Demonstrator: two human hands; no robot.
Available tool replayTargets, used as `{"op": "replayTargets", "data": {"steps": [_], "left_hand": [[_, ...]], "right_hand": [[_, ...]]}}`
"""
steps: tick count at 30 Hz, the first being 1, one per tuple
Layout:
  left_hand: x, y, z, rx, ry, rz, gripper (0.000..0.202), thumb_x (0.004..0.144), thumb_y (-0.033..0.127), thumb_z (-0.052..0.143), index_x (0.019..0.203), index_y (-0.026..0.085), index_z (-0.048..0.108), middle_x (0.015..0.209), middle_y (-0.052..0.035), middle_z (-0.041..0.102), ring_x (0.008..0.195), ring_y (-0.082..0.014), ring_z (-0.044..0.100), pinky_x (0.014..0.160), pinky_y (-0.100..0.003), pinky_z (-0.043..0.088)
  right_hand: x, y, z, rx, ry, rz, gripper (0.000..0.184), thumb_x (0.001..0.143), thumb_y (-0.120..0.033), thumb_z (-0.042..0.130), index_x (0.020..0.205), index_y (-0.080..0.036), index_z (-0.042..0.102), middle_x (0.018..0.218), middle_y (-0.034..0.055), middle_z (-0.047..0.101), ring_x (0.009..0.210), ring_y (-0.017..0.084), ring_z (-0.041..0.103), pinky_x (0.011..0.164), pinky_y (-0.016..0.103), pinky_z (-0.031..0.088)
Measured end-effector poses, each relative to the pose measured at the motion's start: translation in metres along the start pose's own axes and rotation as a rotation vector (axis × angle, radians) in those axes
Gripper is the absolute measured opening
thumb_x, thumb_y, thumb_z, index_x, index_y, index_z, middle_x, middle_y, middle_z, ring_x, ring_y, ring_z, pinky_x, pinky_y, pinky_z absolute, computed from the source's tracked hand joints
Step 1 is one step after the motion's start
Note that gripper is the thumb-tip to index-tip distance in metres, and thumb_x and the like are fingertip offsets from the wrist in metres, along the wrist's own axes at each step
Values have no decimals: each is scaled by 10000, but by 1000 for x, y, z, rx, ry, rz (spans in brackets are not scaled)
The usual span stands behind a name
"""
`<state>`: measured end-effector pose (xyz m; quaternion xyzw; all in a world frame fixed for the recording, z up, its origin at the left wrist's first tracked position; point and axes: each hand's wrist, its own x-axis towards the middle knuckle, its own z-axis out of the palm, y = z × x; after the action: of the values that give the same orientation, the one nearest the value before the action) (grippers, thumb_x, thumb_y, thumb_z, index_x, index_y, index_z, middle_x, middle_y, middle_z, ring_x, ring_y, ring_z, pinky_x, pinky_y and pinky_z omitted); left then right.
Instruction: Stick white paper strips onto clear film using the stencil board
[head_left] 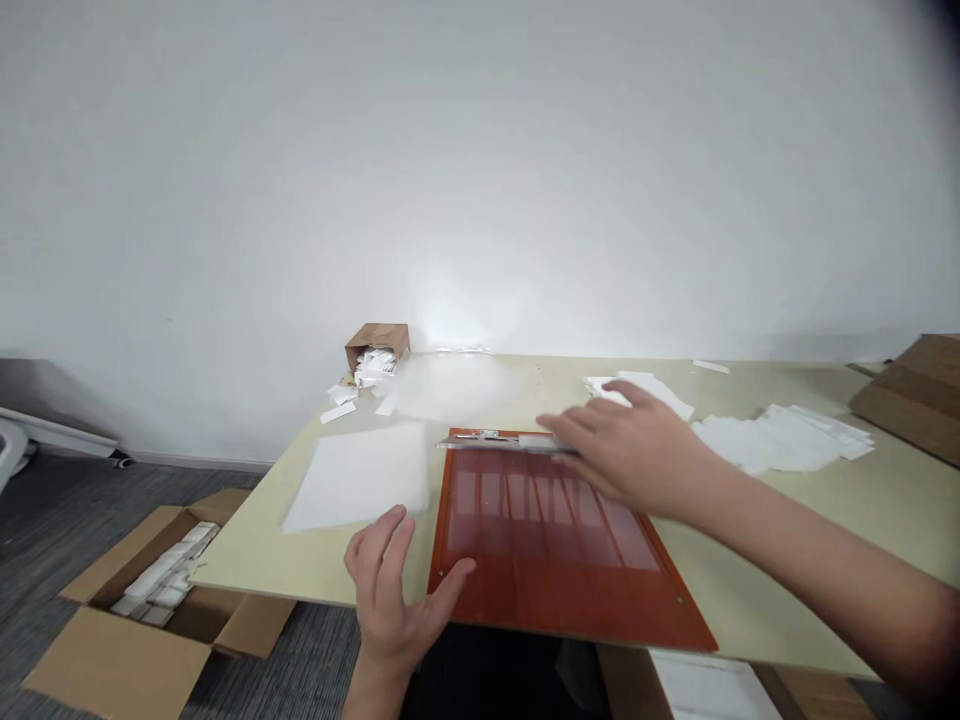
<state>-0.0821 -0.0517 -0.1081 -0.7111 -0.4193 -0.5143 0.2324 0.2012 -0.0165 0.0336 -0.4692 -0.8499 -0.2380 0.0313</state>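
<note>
A red-orange board [559, 570] with pale translucent rectangular panels lies flat on a pale table [810, 530], close to its front edge. Across the board's far end runs a metal bar [480, 441]. My right hand [630, 450] reaches over that end, its fingers on the bar's right part. My left hand [394, 590] stands at the board's near left edge, fingers spread, with the thumb on the red surface. A white sheet [360, 475] lies just beyond my left hand.
White paper sheets [780, 440] lie in loose piles at the table's right. A tipped cardboard box [377, 345] spills white packets at the far corner. An open carton [127, 650] holding white packets stands on the grey floor at lower left. Brown cardboard [915, 400] leans at the right.
</note>
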Motion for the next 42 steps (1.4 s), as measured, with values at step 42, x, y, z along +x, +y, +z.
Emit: {"op": "replayTargets", "data": {"steps": [42], "left_hand": [[35, 5, 24, -230, -662, -224, 401, 890, 372, 621, 1280, 287, 581, 1344, -79, 612, 1246, -277, 571, 1013, -457, 389]], "right_hand": [[-82, -105, 102, 175, 354, -56, 203, 978, -152, 460, 1064, -249, 616, 893, -2, 663, 757, 166, 580, 898, 410, 326]]}}
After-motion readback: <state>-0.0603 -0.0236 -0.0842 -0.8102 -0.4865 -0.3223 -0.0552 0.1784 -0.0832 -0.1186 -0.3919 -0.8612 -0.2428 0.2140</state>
